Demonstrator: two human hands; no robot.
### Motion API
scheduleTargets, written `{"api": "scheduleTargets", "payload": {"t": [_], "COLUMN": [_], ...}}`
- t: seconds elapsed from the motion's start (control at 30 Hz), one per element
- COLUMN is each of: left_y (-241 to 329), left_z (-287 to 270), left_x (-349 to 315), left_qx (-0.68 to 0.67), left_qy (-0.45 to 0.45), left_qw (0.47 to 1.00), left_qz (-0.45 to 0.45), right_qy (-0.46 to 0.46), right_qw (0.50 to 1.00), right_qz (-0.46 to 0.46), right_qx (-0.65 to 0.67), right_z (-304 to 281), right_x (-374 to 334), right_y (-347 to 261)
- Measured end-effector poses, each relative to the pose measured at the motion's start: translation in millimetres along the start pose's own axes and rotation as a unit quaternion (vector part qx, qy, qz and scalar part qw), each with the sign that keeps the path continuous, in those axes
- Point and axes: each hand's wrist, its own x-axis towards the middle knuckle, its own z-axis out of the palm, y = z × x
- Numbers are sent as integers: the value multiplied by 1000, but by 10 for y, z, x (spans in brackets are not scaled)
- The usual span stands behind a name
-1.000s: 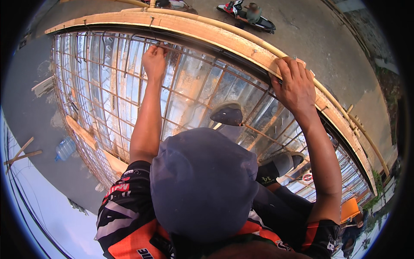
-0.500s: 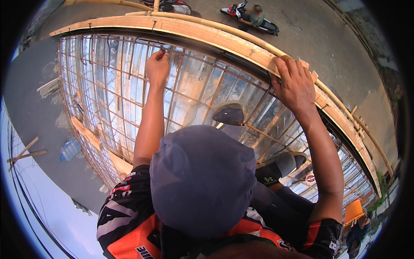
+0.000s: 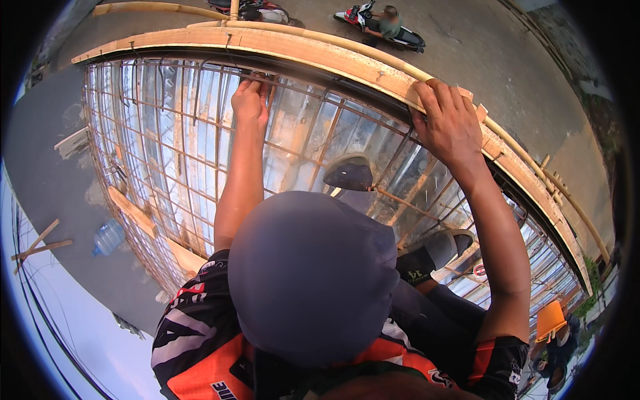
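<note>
My right hand (image 3: 451,128) is hooked over the long wooden board (image 3: 320,57), fingers on its top face and thumb at the inner side. My left hand (image 3: 249,101) reaches to the steel bar mesh (image 3: 303,155) just under the board. Its fingers are drawn together at the outermost bar; what they hold there is too small to make out. Corrugated metal sheets (image 3: 287,167) lie beneath the mesh. My shoe (image 3: 351,175) rests among the bars, and a dark cap hides the middle of the view.
Bamboo poles (image 3: 320,38) run outside the board, where several nails stick up. Below, a person sits on a motorbike (image 3: 400,37). On the grey slab to the left are a blue water jug (image 3: 109,238) and crossed wood strips (image 3: 39,247). An orange object (image 3: 550,319) is at lower right.
My left hand has shifted slightly right, its fingers now up against the bar by the board. My right hand keeps its grip on the board. The whole view has slid a little left.
</note>
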Motion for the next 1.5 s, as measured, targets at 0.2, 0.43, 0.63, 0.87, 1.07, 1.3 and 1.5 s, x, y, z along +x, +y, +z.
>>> {"api": "scheduleTargets", "payload": {"t": [0.2, 0.43, 0.63, 0.87, 1.07, 1.3, 1.5], "left_y": [199, 384, 449, 1195, 1237, 1298, 1238], "left_z": [-47, 174, 185, 371, 225, 475, 211], "left_x": [-114, -5, 31, -202, -434, -64, 114], "left_qx": [-164, 7, 310, 683, 714, 868, 811], "left_qy": [-56, 0, 33, 87, -138, -239, -232], "left_qw": [980, 992, 947, 712, 572, 283, 409], "left_qz": [-98, -129, -75, 138, 380, 330, 348], "right_qy": [10, -11, 1, -6, -7, 7, 17], "right_qw": [1000, 1000, 1000, 1000, 1000, 1000, 1000], "right_qz": [5, 7, -1, 10, 4, -1, -7], "right_qx": [3, -7, 3, 10, 3, 18, 5], "right_z": [30, 3, 4, 29, -16, -18, -9], "right_x": [-9, 5, -3, -19, -7, -18, -24], "right_y": [16, 1, 10, 29, 4, 17, 18]}}
